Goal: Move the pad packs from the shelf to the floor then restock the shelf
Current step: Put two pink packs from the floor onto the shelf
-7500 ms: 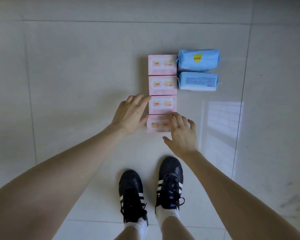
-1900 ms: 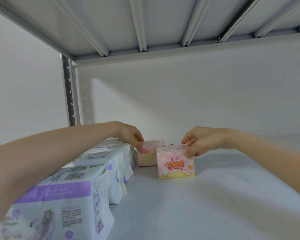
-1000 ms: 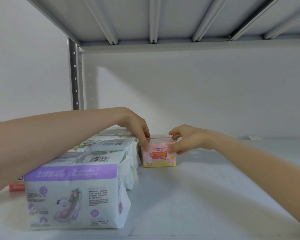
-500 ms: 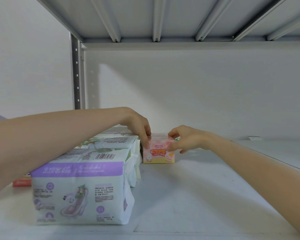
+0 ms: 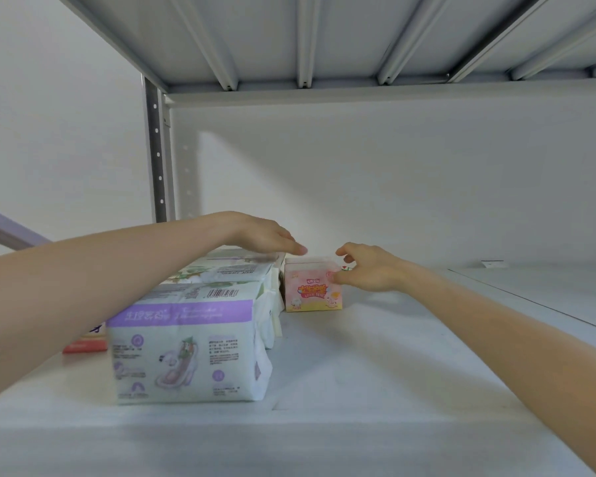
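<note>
A small pink pad pack (image 5: 308,290) stands upright on the white shelf (image 5: 393,359), far back and just right of a row of white-and-purple pad packs (image 5: 186,349). My left hand (image 5: 265,235) hovers just above the pink pack's top left, fingers straight, holding nothing. My right hand (image 5: 367,268) is at the pack's upper right corner with its fingers loosely curled. Its thumb is by the pack's edge and its index finger is lifted off the top.
A second white pack (image 5: 231,271) lies behind the front one. A red-edged box (image 5: 83,346) shows under my left forearm. A perforated upright post (image 5: 155,149) stands at the back left, and the upper shelf's ribbed underside (image 5: 303,39) hangs overhead. A small tag (image 5: 492,264) lies far right.
Both hands pinched the pink pack and set it beside the white packs. Now my left hand has lifted off it and my right hand's fingers have loosened.
</note>
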{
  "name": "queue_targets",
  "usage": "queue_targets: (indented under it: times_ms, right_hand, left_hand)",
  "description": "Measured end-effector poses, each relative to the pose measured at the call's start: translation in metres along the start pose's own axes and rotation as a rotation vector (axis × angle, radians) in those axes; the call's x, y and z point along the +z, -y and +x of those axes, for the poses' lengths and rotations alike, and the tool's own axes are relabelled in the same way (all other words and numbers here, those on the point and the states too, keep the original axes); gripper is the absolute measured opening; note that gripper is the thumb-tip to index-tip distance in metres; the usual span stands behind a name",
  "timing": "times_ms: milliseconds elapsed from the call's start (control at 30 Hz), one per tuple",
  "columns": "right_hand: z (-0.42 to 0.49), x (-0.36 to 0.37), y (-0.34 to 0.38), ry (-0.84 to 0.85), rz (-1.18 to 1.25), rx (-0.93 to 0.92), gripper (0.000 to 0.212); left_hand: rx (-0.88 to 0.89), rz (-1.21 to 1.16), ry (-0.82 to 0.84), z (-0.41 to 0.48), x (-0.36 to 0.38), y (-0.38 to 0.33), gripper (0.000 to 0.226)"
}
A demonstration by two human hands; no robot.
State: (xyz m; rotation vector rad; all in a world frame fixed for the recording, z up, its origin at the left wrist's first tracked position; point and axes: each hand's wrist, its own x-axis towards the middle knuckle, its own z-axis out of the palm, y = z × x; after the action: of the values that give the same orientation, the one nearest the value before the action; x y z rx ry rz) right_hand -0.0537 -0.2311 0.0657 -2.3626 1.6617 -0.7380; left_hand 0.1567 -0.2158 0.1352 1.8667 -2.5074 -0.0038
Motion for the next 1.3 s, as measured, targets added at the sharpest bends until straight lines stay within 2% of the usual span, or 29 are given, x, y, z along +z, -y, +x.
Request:
queue_targets:
  times_ms: [133,400,667,767,900,1167,1300]
  right_hand:
    - [-0.02,-0.005,0.006,-0.07,0.041,0.008,0.07]
    - [-0.078,-0.02,0.025,-0.286,0.082,-0.038,0.066]
    - [-0.152,-0.015,0.039,-0.328,0.052,-0.104,0.061]
    - [-0.185,-0.008,0.038,-0.346,0.018,-0.131,0.059]
    - [-0.243,0.005,0.027,-0.4,-0.151,-0.18,0.055]
    - [-0.366,0.038,-0.002,-0.347,-0.253,-0.185,0.059]
    - [-0.441,0.063,-0.024,-0.305,-0.305,-0.139,0.061]
  left_hand:
    - [0.001,-0.033,-0.085,-0.028,-0.004,0.0,0.069]
    - [0.016,-0.031,-0.36,-0.094,-0.01,-0.009,0.079]
    - [-0.053,-0.016,-0.49,-0.174,0.02,-0.053,0.074]
    - [-0.091,0.022,-0.537,-0.2,0.048,-0.071,0.074]
    - [-0.152,0.044,-0.613,-0.236,0.102,-0.105,0.072]
    - [-0.203,-0.021,-0.667,-0.311,0.214,-0.184,0.071]
    - [-0.209,-0.087,-0.64,-0.348,0.273,-0.222,0.068]
